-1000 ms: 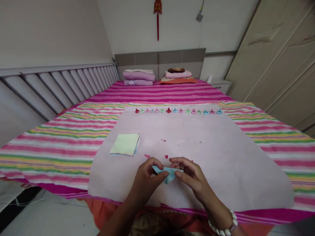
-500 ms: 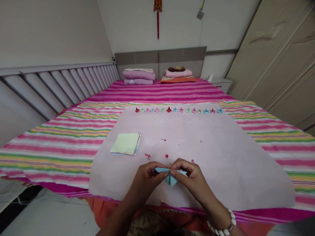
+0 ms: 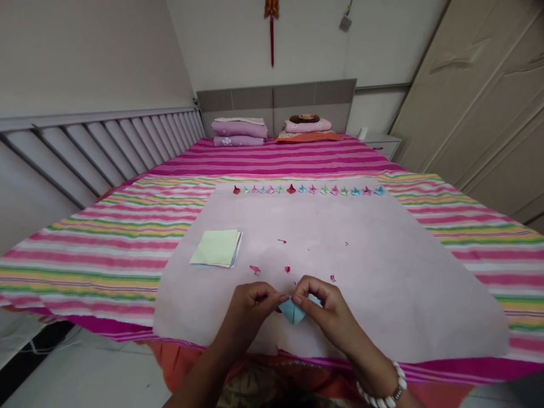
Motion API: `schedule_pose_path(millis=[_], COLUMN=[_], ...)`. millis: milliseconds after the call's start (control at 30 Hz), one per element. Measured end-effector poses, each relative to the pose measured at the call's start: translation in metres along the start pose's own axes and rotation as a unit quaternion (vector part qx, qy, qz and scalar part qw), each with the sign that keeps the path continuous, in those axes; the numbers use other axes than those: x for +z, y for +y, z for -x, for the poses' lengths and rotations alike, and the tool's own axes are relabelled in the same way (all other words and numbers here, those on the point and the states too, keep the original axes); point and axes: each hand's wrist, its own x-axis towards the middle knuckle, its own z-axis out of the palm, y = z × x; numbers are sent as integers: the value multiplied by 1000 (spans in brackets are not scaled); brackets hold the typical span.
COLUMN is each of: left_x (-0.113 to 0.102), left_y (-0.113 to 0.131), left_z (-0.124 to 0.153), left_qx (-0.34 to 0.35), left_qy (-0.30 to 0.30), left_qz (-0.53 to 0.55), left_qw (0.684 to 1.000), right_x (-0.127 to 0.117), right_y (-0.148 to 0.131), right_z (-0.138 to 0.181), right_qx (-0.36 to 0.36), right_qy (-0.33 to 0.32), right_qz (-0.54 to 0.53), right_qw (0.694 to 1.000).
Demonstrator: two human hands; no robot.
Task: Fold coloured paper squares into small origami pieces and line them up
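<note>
Over pale sheet (image 3: 391,283), blue paper (image 3: 292,313); headboard (image 3: 306,102) beyond.

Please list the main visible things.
Bedspread: 1, striped, centre
Sheet: 1, pale, on bedspread
Folded paper: 1, blue, front centre
Paper stack: 1, green-topped, sheet's left
Origami: 15, multicoloured, sheet's far edge
Marks: several, red, on sheet
Bedding stacks: 2, purple/pink, back
Headboard: 1, greyish, back
Railing: 1, grey, left
Wardrobe: 1, beige, right
Nightstand: 1, white, back right
Ornament: 1, red, top
Bracelet: 1, white, right wrist
Left hand: 1, holding paper
Right hand: 1, holding paper
</note>
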Motion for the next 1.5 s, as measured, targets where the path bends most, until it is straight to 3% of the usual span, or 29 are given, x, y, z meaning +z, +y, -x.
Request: schedule_pose_path(millis=[200, 367, 500, 1000, 1267, 1500], left_x=[4, 23, 29, 15, 9, 6], left_y=[-8, -17, -17, -17, -19, -19], left_z=[-5, -3, 1, -5, -3, -1], left_qx=[18, -25, -39, -56, -50, -10], left_qy=[31, -54, -49, 62, -70, -135], left_qz=[74, 219, 201, 164, 190, 157], left_qw=[997, 974, 978, 983, 978, 978], right_x=[3, 5, 4, -8, -8, -5], right_y=[1, 6, 12, 9, 2, 1], right_z=[-1, -1, 0, -2, -1, 0], right_qx=[22, 31, 43, 47, 91, 138], right_qy=[23, 72, 84, 103, -24, -42], right_qz=[-29, -46, -59, -19, -148, -216], right_qw=[999, 996, 994, 993, 985, 966])
